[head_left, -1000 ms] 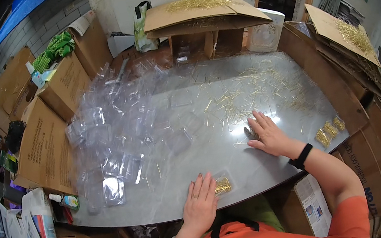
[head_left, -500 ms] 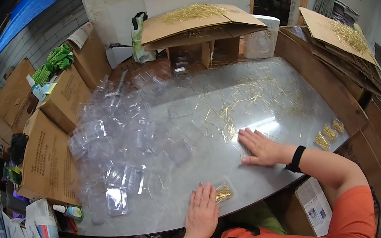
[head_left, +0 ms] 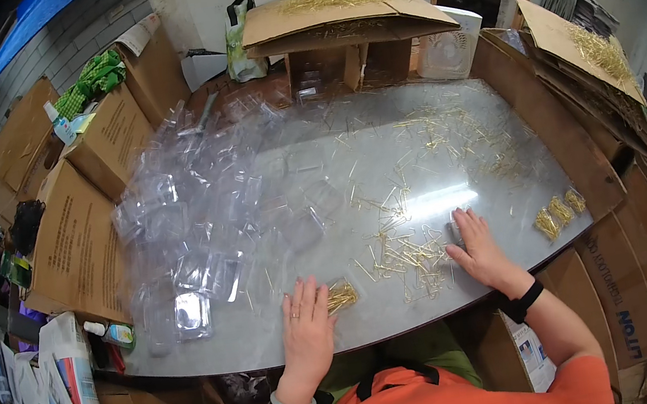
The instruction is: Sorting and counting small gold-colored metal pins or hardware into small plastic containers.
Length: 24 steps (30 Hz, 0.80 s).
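Observation:
My left hand (head_left: 308,323) lies at the near edge of the table, fingers stretched out. Against its right side sits a small clear plastic box (head_left: 342,295) filled with thin gold wire pieces. Farther right, my right hand (head_left: 485,255) rests palm down with its fingers extended, the fingertips at the edge of a loose spread of gold wire pieces (head_left: 412,260). A small dark patch shows by those fingertips, too small to make out. More gold wire pieces (head_left: 446,129) lie scattered toward the back. Several filled clear boxes (head_left: 559,213) stand in a row at the right edge.
Many clear plastic boxes (head_left: 200,212) are heaped over the left half of the grey table (head_left: 380,135). Cardboard boxes (head_left: 73,248) line the left side. A cardboard strip (head_left: 551,126) borders the right. Flattened cardboard (head_left: 346,19) bearing gold wire pieces stands at the back.
My right hand has come nearer and to the right, and a batch of gold wire pieces now lies closer to me. The view has shifted slightly; my left hand stays beside the filled box.

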Each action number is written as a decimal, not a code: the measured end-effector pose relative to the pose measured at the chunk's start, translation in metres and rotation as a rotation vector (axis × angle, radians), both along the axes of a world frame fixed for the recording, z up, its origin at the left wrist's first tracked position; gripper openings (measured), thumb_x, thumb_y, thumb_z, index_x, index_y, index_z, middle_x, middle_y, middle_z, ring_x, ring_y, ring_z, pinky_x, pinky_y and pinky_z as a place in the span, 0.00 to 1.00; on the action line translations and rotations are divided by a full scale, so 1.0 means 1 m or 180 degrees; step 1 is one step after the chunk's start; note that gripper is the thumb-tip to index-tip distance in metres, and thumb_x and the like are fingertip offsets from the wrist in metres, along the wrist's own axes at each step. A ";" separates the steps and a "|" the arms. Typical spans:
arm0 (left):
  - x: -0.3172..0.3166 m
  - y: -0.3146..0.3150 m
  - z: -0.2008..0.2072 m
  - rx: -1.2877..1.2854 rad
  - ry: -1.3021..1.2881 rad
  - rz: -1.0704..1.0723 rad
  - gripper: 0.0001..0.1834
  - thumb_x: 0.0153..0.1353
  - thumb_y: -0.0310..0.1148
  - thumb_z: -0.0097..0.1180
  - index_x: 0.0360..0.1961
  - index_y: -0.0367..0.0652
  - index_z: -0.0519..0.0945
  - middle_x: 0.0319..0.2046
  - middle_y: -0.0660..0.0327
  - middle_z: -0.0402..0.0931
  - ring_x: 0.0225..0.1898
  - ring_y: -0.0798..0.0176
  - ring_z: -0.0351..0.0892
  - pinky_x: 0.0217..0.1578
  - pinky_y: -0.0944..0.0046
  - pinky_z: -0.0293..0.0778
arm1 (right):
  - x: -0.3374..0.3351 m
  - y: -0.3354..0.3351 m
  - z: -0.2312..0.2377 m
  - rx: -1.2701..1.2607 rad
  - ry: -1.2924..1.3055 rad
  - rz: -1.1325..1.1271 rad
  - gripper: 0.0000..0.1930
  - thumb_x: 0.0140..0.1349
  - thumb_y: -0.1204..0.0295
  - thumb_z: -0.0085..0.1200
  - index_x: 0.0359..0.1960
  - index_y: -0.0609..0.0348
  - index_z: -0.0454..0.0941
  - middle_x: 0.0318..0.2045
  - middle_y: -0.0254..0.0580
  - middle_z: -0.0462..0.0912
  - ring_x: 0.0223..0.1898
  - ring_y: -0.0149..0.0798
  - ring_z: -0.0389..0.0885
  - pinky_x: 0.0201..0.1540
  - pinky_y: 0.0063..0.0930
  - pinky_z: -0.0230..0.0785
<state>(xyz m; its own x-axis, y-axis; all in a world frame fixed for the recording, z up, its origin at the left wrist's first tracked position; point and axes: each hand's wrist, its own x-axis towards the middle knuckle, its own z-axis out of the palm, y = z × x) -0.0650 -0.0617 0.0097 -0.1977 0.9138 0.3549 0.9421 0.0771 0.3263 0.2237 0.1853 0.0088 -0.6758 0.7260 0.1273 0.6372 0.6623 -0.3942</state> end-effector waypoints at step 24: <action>0.081 0.072 0.007 -0.0072 -0.0598 -0.0750 0.46 0.52 0.47 0.75 0.64 0.28 0.69 0.62 0.46 0.66 0.66 0.41 0.64 0.68 0.46 0.63 | -0.027 -0.079 0.019 0.0557 0.0520 0.0621 0.18 0.53 0.75 0.68 0.47 0.57 0.82 0.42 0.43 0.80 0.46 0.50 0.77 0.50 0.41 0.73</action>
